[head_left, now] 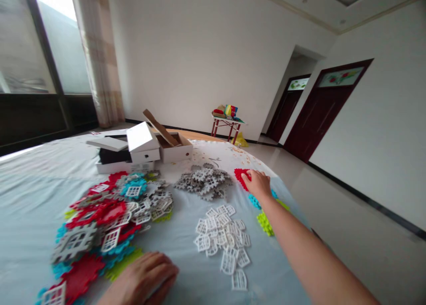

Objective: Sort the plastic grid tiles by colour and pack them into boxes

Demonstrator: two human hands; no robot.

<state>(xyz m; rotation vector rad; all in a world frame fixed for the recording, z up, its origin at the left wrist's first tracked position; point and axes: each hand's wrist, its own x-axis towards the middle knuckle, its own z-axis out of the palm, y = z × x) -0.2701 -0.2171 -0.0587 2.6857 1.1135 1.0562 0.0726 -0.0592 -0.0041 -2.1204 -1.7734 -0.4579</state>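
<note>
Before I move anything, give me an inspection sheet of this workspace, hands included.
Surface: table under a pale blue and white cloth.
Job's things: mixed pile of coloured, grey and white pieces at left; grey pile; white pile; red pieces, blue pieces and green pieces along the right.
Clutter: white boxes behind the mixed pile, lids askew.
Left hand: curled beside the mixed pile; any hold hidden.
Right hand: on the red pieces; grip unclear.
Cables: nothing seen.
Surroundings: window, curtain, small loaded table, dark red doors.
</note>
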